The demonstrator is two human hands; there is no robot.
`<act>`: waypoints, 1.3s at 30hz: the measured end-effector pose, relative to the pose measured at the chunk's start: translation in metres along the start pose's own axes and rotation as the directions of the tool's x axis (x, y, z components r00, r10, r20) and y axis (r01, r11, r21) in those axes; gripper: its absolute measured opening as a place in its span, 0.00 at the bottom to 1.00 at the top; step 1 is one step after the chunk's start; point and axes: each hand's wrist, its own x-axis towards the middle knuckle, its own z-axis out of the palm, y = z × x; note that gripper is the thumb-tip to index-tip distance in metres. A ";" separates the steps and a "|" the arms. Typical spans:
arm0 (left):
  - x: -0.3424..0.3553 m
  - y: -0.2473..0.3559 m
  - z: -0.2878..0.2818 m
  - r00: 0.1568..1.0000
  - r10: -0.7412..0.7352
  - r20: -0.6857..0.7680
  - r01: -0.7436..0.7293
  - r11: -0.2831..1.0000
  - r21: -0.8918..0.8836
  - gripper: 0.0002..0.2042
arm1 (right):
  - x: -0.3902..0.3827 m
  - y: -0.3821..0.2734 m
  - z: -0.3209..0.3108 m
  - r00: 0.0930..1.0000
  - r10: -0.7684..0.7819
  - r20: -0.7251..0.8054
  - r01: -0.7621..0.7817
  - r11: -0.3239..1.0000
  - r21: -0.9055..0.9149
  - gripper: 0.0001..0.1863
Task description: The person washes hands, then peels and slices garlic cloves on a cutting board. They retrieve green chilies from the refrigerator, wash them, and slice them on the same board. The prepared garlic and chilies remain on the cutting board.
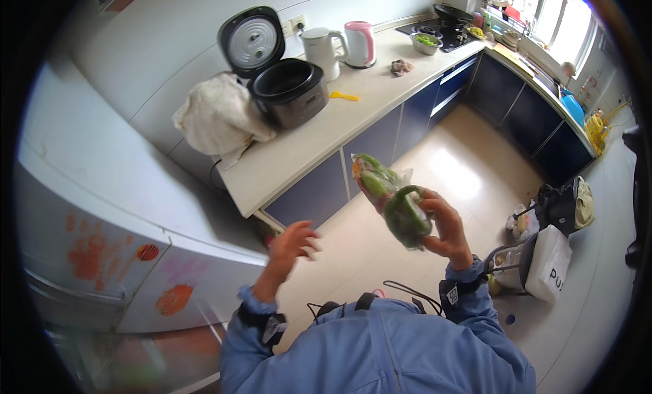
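Bagged green vegetables (409, 219): centre of the frame, above floor (343, 268), clasped between thumb and fingers of right hand (448, 229). Left hand (291, 250): lower left of centre, fingers loosely apart. Pale countertop (292, 157): upper middle, bearing lid-raised rice cooker (296, 105), white kettle (322, 52), pink-and-white kettle (358, 44), yellow spatula (345, 96). Dark blue cabinets (311, 193) below. White fridge (64, 190): far left. Window (551, 20): upper right.

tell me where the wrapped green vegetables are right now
In the head view, the wrapped green vegetables are just right of centre, held in the right hand, with the left hand apart from them to the left.
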 end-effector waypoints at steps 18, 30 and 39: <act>0.414 0.004 0.212 0.838 0.051 0.544 0.317 0.765 -0.560 0.22 | 0.126 0.155 -0.195 0.986 0.022 -0.163 -0.103 0.856 -0.507 0.24; 0.640 0.016 0.345 0.716 -0.029 0.697 0.464 0.766 -0.445 0.19 | 0.222 0.247 -0.383 0.931 -0.080 -0.357 -0.268 0.514 -0.815 0.12; 0.792 -0.010 0.499 0.634 -0.150 0.759 0.537 0.791 -0.292 0.19 | 0.216 0.312 -0.591 0.814 0.254 -0.523 -0.520 0.721 -0.459 0.09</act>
